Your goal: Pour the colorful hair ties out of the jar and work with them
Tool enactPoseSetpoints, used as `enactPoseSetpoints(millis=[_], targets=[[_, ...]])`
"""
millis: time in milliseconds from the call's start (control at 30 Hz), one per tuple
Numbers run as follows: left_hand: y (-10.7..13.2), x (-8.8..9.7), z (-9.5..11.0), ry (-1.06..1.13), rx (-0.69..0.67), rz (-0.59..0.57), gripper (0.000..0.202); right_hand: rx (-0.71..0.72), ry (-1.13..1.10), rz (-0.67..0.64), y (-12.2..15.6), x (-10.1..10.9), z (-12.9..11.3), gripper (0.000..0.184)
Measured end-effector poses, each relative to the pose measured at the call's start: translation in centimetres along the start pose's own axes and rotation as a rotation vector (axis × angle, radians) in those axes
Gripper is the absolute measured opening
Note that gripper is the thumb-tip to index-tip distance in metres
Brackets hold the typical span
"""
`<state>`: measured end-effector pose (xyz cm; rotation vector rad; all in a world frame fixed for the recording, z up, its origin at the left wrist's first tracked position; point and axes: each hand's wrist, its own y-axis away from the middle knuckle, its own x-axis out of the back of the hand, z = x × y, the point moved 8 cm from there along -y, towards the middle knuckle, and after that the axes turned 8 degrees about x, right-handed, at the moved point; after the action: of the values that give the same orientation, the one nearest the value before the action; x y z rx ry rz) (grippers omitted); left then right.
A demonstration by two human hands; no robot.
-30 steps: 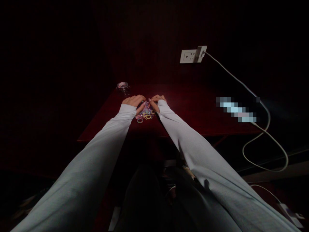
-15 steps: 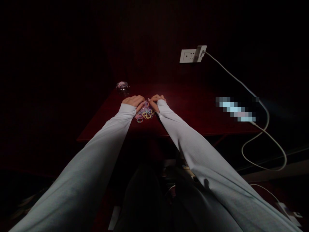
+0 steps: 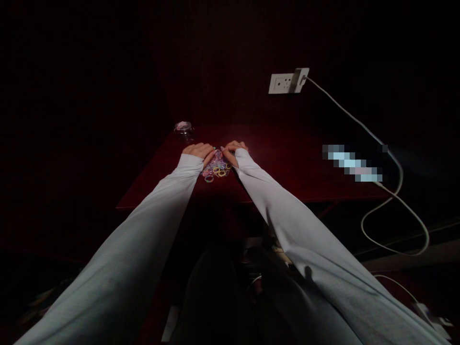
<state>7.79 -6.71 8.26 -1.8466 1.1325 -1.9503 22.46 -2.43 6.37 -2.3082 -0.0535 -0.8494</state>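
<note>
A pile of small colourful hair ties (image 3: 217, 170), in pink, purple, yellow and green, lies on the dark red table (image 3: 287, 177) between my wrists. At the pile's far left side, my left hand (image 3: 199, 150) is closed, with a small green bit of a hair tie showing at its fingertips. Close by on the right, my right hand (image 3: 234, 147) has its fingers curled at the pile's far edge; what they hold, if anything, is hidden. A narrow gap separates the two hands.
A clear jar (image 3: 184, 130) with something pink at its top stands at the table's back left. A white wall socket (image 3: 283, 83) holds a plug, whose white cable (image 3: 359, 122) loops down past a blurred-out phone-like item (image 3: 355, 164) on the right.
A green bit now shows at my left fingertips, and the left fingers have shifted slightly. My right hand stays nearly in place. The whole view has moved a little.
</note>
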Motion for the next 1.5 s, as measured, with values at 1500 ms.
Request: enactPoseSetpoints(millis=[1500], targets=[[0.0,0.7,0.9,0.019,-0.025,-0.069,0.037,0.093,-0.067,-0.036,0.6,0.7,-0.9,0.047]])
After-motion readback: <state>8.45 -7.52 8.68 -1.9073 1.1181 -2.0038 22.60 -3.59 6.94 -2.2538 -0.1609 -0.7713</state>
